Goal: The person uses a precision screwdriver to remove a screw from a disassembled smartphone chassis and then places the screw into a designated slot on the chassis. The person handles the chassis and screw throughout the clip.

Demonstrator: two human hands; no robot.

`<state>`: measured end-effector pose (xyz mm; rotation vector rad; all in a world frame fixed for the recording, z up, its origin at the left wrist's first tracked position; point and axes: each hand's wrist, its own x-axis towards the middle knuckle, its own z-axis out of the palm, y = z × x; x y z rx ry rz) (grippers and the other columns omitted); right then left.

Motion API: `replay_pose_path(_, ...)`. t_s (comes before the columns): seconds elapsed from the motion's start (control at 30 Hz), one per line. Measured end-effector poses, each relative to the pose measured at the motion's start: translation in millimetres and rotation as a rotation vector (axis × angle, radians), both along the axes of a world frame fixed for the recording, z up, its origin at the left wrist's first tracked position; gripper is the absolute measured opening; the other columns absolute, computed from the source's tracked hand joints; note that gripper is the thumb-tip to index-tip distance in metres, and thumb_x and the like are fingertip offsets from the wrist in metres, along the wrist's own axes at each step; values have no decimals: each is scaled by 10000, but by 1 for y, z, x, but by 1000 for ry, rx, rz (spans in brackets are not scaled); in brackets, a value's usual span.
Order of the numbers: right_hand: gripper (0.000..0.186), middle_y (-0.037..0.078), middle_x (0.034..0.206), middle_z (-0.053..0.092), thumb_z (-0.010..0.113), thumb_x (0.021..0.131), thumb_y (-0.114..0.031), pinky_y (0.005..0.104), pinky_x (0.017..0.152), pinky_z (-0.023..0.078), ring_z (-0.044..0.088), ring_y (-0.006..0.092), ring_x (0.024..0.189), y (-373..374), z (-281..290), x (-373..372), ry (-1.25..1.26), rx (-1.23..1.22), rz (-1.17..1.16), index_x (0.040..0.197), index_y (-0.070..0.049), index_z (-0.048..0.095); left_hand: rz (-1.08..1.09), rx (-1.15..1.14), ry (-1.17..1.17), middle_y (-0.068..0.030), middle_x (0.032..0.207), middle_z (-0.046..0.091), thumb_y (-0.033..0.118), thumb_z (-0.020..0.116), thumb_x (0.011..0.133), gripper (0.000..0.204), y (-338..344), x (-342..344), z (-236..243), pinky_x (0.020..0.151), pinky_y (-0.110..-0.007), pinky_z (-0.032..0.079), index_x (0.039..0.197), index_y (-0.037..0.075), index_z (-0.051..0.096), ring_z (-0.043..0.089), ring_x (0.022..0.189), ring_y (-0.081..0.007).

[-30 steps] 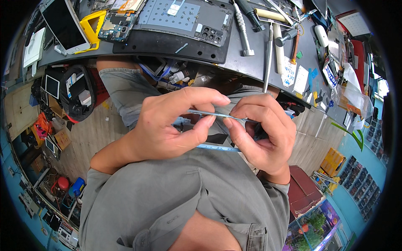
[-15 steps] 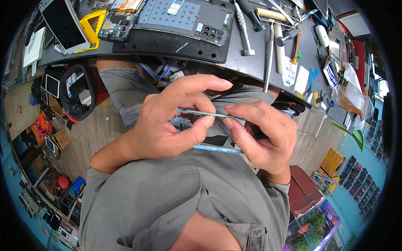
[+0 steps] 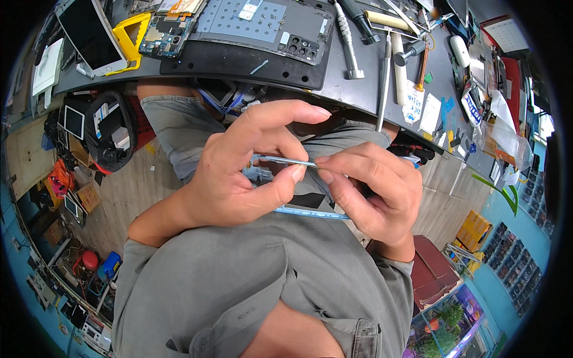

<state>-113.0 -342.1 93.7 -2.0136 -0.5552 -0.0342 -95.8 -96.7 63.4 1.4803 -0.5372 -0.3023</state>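
Over my lap, both hands hold a thin light-blue frame (image 3: 305, 212), seen almost edge-on along its upper strip, with a gap showing dark below. My left hand (image 3: 236, 179) pinches the upper strip between thumb and a bent finger, its index finger raised and curved above the piece. My right hand (image 3: 382, 197) grips the same strip just to the right with thumb and index fingertip, the other fingers curled behind. The fingertips of the two hands are close together at the middle of that strip; whatever small detail lies between them is too small to make out.
The dark bench (image 3: 131, 80) holds a disassembled tablet (image 3: 304, 24), phone board (image 3: 164, 36), white tablet (image 3: 89, 33), yellow holder (image 3: 136, 27), screwdriver (image 3: 352, 53) and several tools. A black bin (image 3: 98, 143) stands left; a maroon seat (image 3: 433, 268) and fish tank (image 3: 444, 322) sit lower right.
My left index finger has lifted upward off the frame. My right fingers have slid slightly left along the upper strip, and the index finger lies straighter.
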Motion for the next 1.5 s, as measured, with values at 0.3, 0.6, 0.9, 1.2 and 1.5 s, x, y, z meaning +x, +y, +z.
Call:
replay_pose_path(0.3,281,83,896,772,806,832,69,303,529,515,690,160,625,-1,-1,1,-14,-6,10,1095,-29,822,-24,13,10,-120,1015,755,-57,702,986,643,2,1,2,765,-238,560,1558,-64,407,730,836,-113)
replay_pose_path(0.6,277,84,892,770,806,829,73,302,522,507,685,160,618,-1,-1,2,-30,2,12,1087,-27,822,-20,20,-5,-101,981,749,-67,690,983,639,1,1,2,747,-236,555,1556,-62,408,724,824,-110)
replay_pose_path(0.9,234,84,889,784,848,856,47,273,510,454,632,124,588,5,5,-1,64,-21,-59,1081,-15,825,31,-76,95,-114,1290,714,-86,691,962,649,0,-1,-1,790,-262,585,1569,-35,466,733,891,-100)
replay_pose_path(1.2,168,147,967,809,832,912,48,286,761,542,729,178,839,-22,17,9,161,141,-343,1075,78,805,609,230,-360,-39,895,688,-22,845,916,275,18,23,-2,673,-265,522,1179,18,775,641,751,-114)
replay_pose_path(1.5,221,110,961,801,776,1030,-41,184,564,318,495,21,633,-28,7,40,138,251,-629,1224,63,774,672,675,-786,-47,970,656,42,950,754,313,21,41,-9,762,-383,475,1041,55,825,580,903,-261)
